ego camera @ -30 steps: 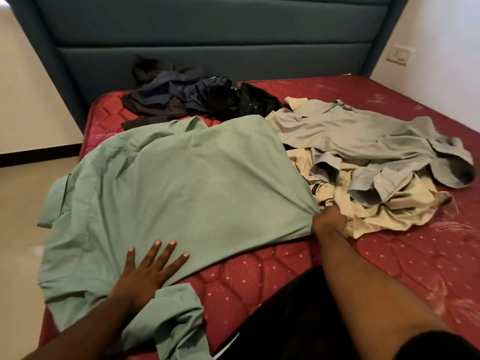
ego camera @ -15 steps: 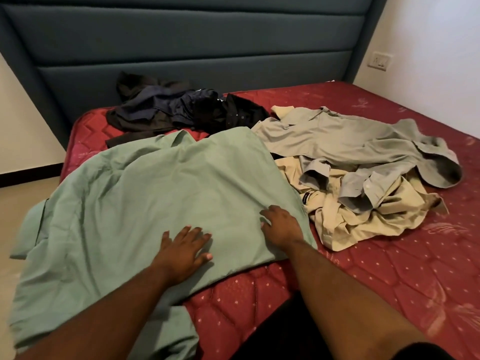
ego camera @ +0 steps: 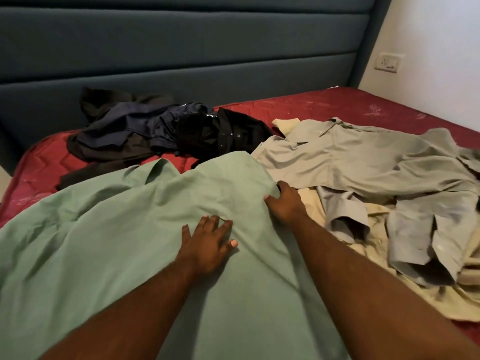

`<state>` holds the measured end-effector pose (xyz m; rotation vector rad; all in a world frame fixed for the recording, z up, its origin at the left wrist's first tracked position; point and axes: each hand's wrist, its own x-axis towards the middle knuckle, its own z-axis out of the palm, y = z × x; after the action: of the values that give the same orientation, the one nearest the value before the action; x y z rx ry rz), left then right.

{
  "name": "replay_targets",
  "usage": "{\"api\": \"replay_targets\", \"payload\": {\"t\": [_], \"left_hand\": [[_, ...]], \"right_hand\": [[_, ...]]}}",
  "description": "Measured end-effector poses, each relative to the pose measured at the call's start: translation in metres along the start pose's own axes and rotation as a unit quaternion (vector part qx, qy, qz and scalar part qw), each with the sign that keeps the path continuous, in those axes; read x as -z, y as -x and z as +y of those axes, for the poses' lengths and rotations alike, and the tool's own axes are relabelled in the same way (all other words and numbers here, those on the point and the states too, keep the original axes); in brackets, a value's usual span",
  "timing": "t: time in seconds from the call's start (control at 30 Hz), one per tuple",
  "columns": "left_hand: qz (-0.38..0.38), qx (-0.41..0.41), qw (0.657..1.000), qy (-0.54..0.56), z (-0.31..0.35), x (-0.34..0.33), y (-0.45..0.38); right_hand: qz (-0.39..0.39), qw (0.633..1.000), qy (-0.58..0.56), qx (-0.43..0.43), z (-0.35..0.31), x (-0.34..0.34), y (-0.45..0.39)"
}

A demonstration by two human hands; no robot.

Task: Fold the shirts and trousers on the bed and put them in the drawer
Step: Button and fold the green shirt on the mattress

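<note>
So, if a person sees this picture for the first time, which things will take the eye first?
First the large green shirt, spread over the near left of the red mattress, with the left hand flat on it and the right hand gripping its right edge. Next, the grey shirt lies crumpled on a cream garment at the right. A dark heap of clothes lies at the back, near the blue headboard.
</note>
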<state>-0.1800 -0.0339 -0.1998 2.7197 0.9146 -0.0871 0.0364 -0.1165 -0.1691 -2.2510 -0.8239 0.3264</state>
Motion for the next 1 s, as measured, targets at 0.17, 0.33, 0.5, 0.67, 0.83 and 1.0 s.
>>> {"api": "replay_targets", "payload": {"t": [0.17, 0.33, 0.5, 0.67, 0.83, 1.0], "left_hand": [[0.08, -0.006, 0.995, -0.064, -0.005, -0.045, 0.002], [0.098, -0.007, 0.994, -0.052, -0.006, -0.046, 0.007], [0.07, 0.011, 0.997, -0.029, -0.001, -0.039, 0.01], [0.1, 0.005, 0.995, -0.032, -0.002, -0.038, 0.009], [0.166, -0.029, 0.984, -0.061, 0.003, -0.04, 0.01], [0.08, 0.003, 0.995, -0.054, -0.001, -0.039, 0.008]], "right_hand": [[-0.022, 0.996, 0.074, -0.032, -0.001, -0.004, -0.044], [0.027, 0.921, 0.281, 0.27, -0.013, -0.017, -0.019], [0.016, 0.902, 0.268, 0.337, -0.017, -0.04, 0.022], [0.0, 0.988, 0.118, 0.097, -0.025, -0.012, -0.014], [0.026, 0.992, 0.124, -0.005, -0.017, 0.007, -0.046], [-0.045, 0.998, 0.002, -0.034, -0.006, -0.009, -0.041]]}}
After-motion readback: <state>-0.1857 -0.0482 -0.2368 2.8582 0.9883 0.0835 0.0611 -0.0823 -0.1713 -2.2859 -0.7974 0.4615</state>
